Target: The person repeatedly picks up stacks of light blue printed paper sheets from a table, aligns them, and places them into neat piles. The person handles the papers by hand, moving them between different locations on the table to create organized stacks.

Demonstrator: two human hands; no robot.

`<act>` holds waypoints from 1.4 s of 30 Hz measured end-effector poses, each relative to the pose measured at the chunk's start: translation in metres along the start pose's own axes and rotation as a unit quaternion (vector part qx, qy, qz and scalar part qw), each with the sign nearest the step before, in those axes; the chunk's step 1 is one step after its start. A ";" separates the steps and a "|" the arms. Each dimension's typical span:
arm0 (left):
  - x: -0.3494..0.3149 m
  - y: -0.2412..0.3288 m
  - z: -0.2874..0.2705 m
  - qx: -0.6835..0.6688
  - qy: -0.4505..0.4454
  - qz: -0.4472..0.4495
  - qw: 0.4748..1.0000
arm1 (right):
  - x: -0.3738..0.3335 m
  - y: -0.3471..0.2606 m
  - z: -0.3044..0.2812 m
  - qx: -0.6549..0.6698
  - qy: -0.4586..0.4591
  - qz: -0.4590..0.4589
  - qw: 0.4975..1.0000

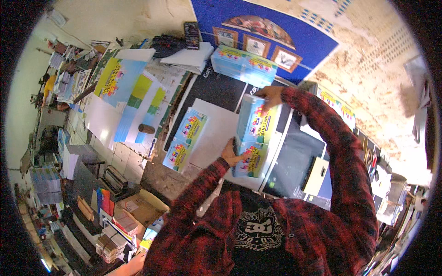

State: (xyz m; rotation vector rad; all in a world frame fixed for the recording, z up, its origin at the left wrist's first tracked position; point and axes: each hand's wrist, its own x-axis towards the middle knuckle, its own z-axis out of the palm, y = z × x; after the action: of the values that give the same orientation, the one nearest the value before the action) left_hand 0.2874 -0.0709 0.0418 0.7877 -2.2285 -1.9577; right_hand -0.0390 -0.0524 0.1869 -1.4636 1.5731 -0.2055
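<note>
A stack of blue-and-yellow printed booklets (258, 120) lies in front of me, two printed covers long. My left hand (234, 154) grips its near left side, fingers reaching over the top and thumb along the edge. A small dark patch beside that thumb is too unclear to name. At the far end, my right hand (271, 95) bends its fingers round the stack's corner, its arm arching in from the right. To the left, a flat printed sheet with two covers (186, 138) rests on a large pale sheet (216, 138).
A taller booklet stack (244, 65) stands behind, against the blue wall panel (317, 41). Larger printed sheets (113, 83) cover the left table. A phone (191, 35) stands at the back. An open cardboard box (140, 207) sits lower left; another person's arm (131, 266) shows below it.
</note>
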 end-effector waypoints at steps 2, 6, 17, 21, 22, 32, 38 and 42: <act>0.020 -0.028 0.019 -0.152 0.019 -0.021 0.988 | 0.060 -0.027 -0.026 -0.036 -0.112 -0.007 0.993; 0.061 -0.028 0.022 -0.300 0.065 -0.023 0.951 | 0.183 -0.024 -0.039 -0.075 -0.261 0.011 0.963; 0.110 -0.026 0.020 -0.498 0.214 -0.125 0.831 | 0.266 -0.037 -0.036 -0.269 -0.042 -0.118 0.955; 0.138 -0.019 0.029 -0.539 0.248 -0.109 0.797 | 0.174 -0.041 -0.048 -0.044 0.253 -0.253 0.933; 0.147 -0.020 0.028 -0.556 0.243 -0.104 0.788 | 0.131 -0.050 -0.054 -0.014 0.292 -0.245 0.924; 0.236 -0.013 0.011 -0.538 0.239 -0.187 0.786 | -0.172 0.051 0.142 0.402 0.553 0.130 0.718; 0.239 0.018 0.023 -0.522 0.252 -0.198 0.790 | -0.154 0.035 0.209 0.506 0.547 0.181 0.642; 0.237 0.020 0.028 -0.509 0.225 -0.204 0.805 | -0.117 0.048 0.195 0.495 0.505 0.155 0.690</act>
State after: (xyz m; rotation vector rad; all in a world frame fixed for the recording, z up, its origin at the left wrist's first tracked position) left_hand 0.0650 -0.1434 -0.0096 1.3466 -0.5603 -2.3346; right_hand 0.0474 0.1486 0.1081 -0.0982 1.9356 -1.5963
